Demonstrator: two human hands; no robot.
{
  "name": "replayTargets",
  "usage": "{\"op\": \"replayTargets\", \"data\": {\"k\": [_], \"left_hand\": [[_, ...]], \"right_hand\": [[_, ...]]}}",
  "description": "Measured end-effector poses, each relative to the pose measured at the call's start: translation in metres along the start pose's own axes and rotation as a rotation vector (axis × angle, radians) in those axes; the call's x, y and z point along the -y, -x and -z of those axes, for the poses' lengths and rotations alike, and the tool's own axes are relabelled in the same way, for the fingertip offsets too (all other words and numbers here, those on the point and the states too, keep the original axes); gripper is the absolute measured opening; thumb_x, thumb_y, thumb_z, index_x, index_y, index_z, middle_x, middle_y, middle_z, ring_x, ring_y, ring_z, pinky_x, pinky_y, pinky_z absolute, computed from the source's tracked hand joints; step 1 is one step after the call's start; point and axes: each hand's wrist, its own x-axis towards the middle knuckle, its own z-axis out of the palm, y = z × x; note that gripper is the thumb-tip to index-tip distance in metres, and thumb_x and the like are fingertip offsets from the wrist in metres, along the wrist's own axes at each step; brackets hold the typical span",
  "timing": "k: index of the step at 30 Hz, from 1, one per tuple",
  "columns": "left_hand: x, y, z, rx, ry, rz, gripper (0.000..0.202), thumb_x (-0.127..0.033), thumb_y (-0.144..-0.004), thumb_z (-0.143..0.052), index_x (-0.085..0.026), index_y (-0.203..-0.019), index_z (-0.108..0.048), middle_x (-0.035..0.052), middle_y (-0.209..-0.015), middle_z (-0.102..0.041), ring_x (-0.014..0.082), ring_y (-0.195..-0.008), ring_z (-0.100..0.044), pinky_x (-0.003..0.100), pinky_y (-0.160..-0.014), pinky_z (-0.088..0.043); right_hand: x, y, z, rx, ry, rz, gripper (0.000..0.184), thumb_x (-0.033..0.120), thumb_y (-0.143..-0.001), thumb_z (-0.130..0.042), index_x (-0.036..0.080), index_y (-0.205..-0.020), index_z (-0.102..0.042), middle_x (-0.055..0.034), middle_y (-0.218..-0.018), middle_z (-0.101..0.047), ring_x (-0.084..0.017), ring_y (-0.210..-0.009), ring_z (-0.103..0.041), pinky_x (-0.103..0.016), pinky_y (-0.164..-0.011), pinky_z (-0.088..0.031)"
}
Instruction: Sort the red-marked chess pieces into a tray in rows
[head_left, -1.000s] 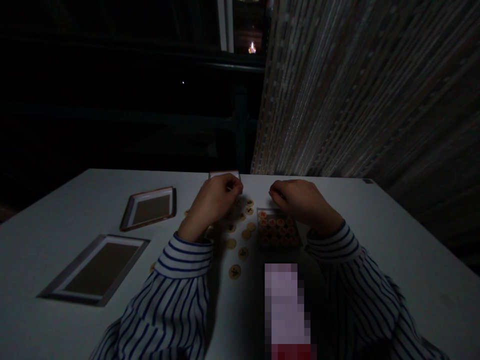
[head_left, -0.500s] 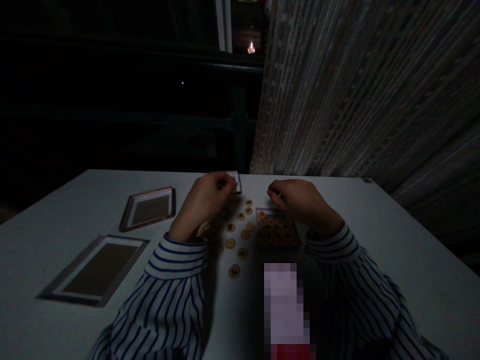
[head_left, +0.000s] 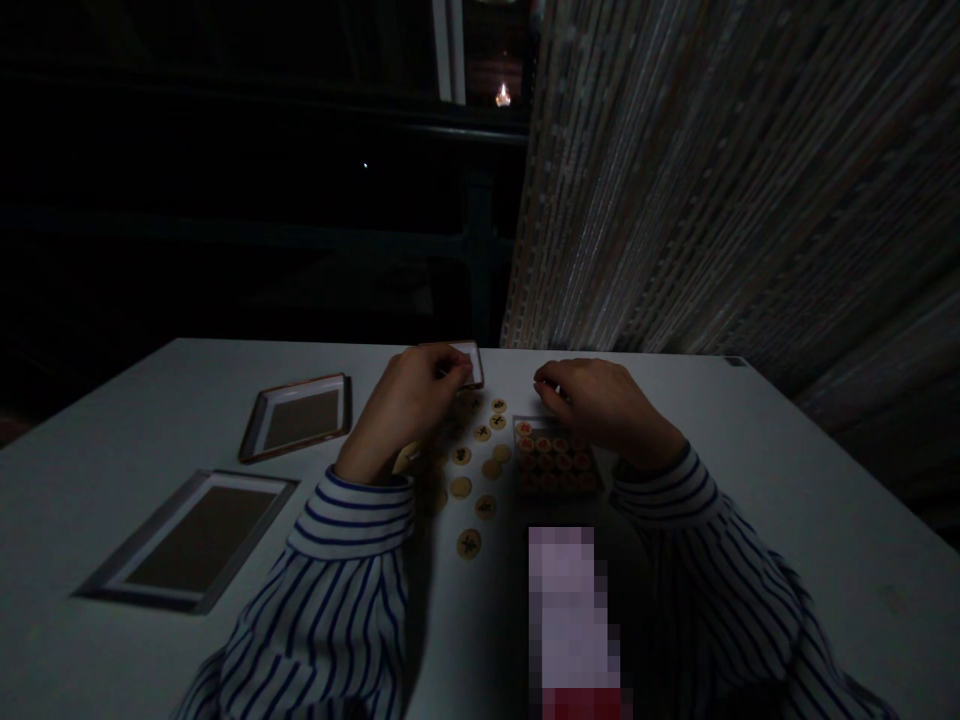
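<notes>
I have a white counter point(head_left: 795, 520) across the lower frame, a shallow tray point(head_left: 199, 540) at lower left. Near centre, the left hand point(head_left: 412, 400) and, right of it, the right hand point(head_left: 604, 405) are curled narrow; I cannot tell whether either holds anything. An open box point(head_left: 555, 426) just below the right hand carries red-marked xiangqi pieces point(head_left: 544, 446); black-marked xiangqi pieces point(head_left: 469, 543) lie loose at lower centre.

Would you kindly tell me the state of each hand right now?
Left hand: curled; cannot tell whether it is closed on anything.
Right hand: curled inward; whether it holds anything is hidden.
</notes>
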Motion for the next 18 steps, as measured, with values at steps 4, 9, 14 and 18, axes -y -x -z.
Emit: {"op": "replayTargets", "data": {"k": [4,9,14,18], "left_hand": [[-0.0012,0.0002,0.0001,-0.004,-0.013,0.012,0.026,-0.033,-0.078,-0.048,-0.017,-0.084,-0.067,0.0043,-0.082,-0.070,0.0183,-0.074,-0.062,0.026,-0.068,-0.044],[-0.0014,0.0001,0.0004,-0.004,-0.026,0.030,0.026,-0.033,-0.077,-0.049,-0.017,-0.086,-0.068,0.0048,-0.084,-0.070,0.0186,-0.076,-0.062,0.027,-0.069,-0.045],[0.0005,0.0008,0.0005,-0.005,0.012,0.013,0.028,-0.034,-0.077,-0.048,-0.018,-0.088,-0.068,0.0042,-0.084,-0.070,0.0182,-0.074,-0.062,0.027,-0.071,-0.045],[0.0015,0.0012,0.0015,-0.008,0.009,0.014,0.029,-0.035,-0.077,-0.048,-0.018,-0.088,-0.068,0.0038,-0.084,-0.070,0.0180,-0.073,-0.062,0.028,-0.072,-0.046]], "right_hand": [[0.0003,-0.0001,0.0005,0.002,-0.004,0.006,0.028,0.028,-0.088,-0.037,0.020,-0.100,-0.060,-0.0040,-0.093,-0.068,-0.018,-0.086,-0.061,-0.027,-0.066,-0.037],[0.0005,-0.0006,0.0002,-0.002,-0.011,0.013,0.028,0.028,-0.088,-0.038,0.018,-0.101,-0.061,-0.0051,-0.093,-0.067,-0.018,-0.086,-0.061,-0.027,-0.067,-0.037],[0.0012,-0.0007,0.0006,-0.002,-0.015,0.014,0.029,0.029,-0.089,-0.037,0.018,-0.102,-0.061,-0.0054,-0.093,-0.067,-0.018,-0.086,-0.061,-0.027,-0.069,-0.038],[0.0007,-0.0006,0.0005,-0.005,-0.006,0.023,0.029,0.029,-0.089,-0.037,0.018,-0.104,-0.060,-0.0060,-0.094,-0.067,-0.018,-0.087,-0.061,-0.028,-0.070,-0.039]]}}
